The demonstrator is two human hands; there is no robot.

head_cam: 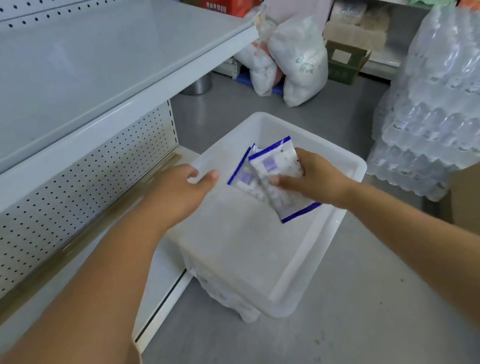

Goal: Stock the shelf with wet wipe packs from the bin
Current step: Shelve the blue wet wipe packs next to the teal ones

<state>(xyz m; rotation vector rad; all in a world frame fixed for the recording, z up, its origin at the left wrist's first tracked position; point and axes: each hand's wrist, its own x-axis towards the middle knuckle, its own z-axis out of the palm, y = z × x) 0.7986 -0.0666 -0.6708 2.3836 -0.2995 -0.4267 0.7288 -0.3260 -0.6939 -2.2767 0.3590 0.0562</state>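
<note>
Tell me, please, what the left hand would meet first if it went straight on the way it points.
The left hand would likely meet the wet wipe packs held by the right hand over the bin; depth is unclear.

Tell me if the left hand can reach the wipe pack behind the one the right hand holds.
Probably yes. The left hand is at the rim of the bin, and the rear pack is just past its thumb with nothing between. The right hand grips the front pack.

Bin (289,281) on the floor (354,333) right of shelf (71,81); packs (277,177) inside bin
</note>
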